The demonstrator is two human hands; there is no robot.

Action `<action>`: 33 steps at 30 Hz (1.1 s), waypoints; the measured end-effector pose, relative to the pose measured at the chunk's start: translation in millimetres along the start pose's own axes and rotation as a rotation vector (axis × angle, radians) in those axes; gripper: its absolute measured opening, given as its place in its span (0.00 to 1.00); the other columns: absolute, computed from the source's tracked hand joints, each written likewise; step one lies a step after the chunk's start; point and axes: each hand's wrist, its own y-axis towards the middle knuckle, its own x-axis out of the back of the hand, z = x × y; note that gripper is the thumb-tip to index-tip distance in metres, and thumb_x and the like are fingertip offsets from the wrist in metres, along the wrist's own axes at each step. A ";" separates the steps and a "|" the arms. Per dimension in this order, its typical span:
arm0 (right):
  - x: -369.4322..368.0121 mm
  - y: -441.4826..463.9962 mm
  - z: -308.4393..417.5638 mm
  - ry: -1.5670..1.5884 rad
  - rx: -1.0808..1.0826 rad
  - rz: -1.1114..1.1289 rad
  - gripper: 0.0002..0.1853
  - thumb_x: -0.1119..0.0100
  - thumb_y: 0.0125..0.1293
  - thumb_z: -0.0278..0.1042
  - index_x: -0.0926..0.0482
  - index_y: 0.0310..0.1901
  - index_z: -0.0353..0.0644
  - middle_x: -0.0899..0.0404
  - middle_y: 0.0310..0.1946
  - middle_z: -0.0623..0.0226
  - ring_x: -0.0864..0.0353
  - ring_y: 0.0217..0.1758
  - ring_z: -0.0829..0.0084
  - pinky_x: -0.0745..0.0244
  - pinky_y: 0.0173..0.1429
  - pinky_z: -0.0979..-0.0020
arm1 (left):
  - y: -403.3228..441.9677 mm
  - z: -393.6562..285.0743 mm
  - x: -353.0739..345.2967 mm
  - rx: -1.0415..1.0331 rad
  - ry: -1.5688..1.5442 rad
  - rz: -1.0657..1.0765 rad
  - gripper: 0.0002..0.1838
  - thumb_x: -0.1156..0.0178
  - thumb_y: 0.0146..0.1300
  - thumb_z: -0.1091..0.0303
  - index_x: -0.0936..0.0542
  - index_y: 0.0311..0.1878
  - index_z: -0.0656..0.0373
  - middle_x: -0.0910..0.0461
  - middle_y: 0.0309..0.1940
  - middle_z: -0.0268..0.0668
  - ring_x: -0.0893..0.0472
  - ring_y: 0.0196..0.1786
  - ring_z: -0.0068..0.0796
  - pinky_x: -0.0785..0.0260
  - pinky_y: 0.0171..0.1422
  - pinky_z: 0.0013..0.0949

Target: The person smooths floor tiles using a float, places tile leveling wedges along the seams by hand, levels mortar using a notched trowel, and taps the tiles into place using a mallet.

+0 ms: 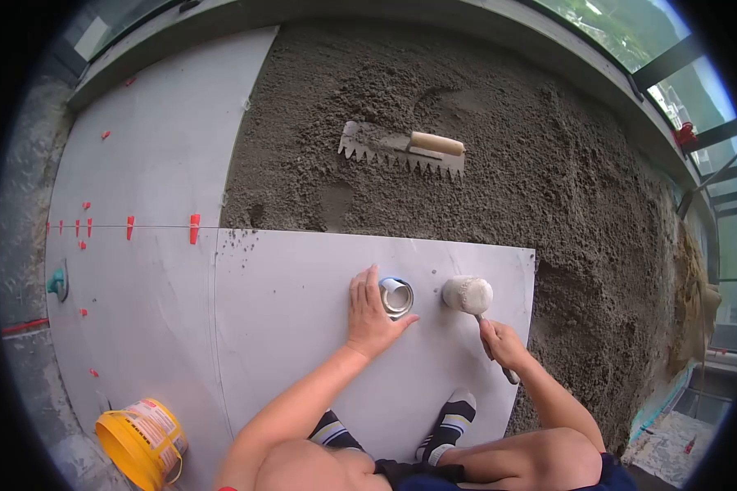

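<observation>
My left hand (373, 319) lies on a large pale grey tile (295, 344), its fingers stretched out and its thumb apart. In the bend between thumb and index finger stands a small round can-like thing (396, 298), blue at its edge, with something white inside. The hand is right beside it; whether it presses on it I cannot tell. My right hand (504, 344) is closed around the handle of a mallet (468, 295) with a whitish head, which is over the right part of the same tile.
A notched trowel (409, 151) with a wooden handle lies on the rough grey mortar (499, 204). Left are more tiles (155, 123) with red wedges (194, 229) along a joint. A yellow bucket (135, 442) is at lower left, a teal tool (59, 281) above it. Windows (696, 98) line the right.
</observation>
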 end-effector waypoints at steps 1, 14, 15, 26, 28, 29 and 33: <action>-4.5 -3.8 -15.9 0.036 0.030 -0.007 0.28 0.59 0.78 0.53 0.26 0.32 0.34 0.26 0.21 0.49 0.30 0.23 0.52 0.29 0.35 0.57 | 0.0 6.9 -5.1 0.002 -0.033 0.032 0.57 0.22 0.47 0.55 0.47 0.72 0.67 0.36 0.64 0.53 0.38 0.70 0.55 0.43 0.74 0.51; -64.8 -33.5 13.3 -0.368 0.949 -0.062 0.14 0.47 0.71 0.41 0.25 0.32 0.40 0.21 0.24 0.53 0.20 0.25 0.48 0.25 0.30 0.53 | -192.1 148.1 191.2 0.625 0.229 -0.550 0.43 0.27 0.49 0.65 0.39 0.64 0.69 0.28 0.56 0.52 0.27 0.61 0.51 0.38 0.71 0.46; -70.8 -25.1 18.4 -0.501 0.766 -0.009 0.13 0.46 0.70 0.41 0.26 0.32 0.41 0.21 0.24 0.54 0.20 0.25 0.48 0.26 0.29 0.52 | -181.9 154.2 203.9 0.606 0.295 -0.627 0.38 0.26 0.49 0.67 0.36 0.60 0.66 0.26 0.53 0.50 0.25 0.58 0.49 0.35 0.68 0.44; -79.0 -49.0 43.2 -0.552 0.660 0.105 0.18 0.47 0.71 0.50 0.27 0.32 0.43 0.22 0.23 0.57 0.21 0.23 0.49 0.26 0.28 0.52 | -144.3 201.4 228.0 1.029 0.520 -0.821 0.57 0.29 0.55 0.52 0.52 0.75 0.76 0.48 0.74 0.64 0.47 0.78 0.58 0.52 0.81 0.49; -82.1 -55.2 15.0 -0.523 0.708 0.142 0.18 0.47 0.72 0.51 0.27 0.33 0.43 0.21 0.23 0.57 0.21 0.24 0.49 0.26 0.29 0.52 | -146.4 162.7 209.2 0.880 0.446 -0.688 0.56 0.30 0.57 0.52 0.53 0.75 0.77 0.51 0.75 0.65 0.50 0.79 0.58 0.54 0.81 0.50; -79.9 -52.9 2.4 -0.506 0.820 0.172 0.19 0.47 0.72 0.52 0.26 0.33 0.43 0.20 0.24 0.58 0.21 0.24 0.49 0.26 0.29 0.52 | -146.7 149.4 195.7 0.733 0.365 -0.629 0.56 0.32 0.59 0.51 0.53 0.74 0.79 0.54 0.76 0.65 0.53 0.80 0.59 0.56 0.81 0.51; -79.2 -77.8 18.7 -0.657 0.733 0.312 0.21 0.45 0.70 0.55 0.27 0.30 0.44 0.21 0.22 0.60 0.20 0.23 0.53 0.26 0.27 0.55 | -116.8 159.5 147.1 0.473 0.556 -0.035 0.53 0.40 0.66 0.45 0.54 0.74 0.81 0.58 0.77 0.66 0.57 0.80 0.61 0.62 0.82 0.53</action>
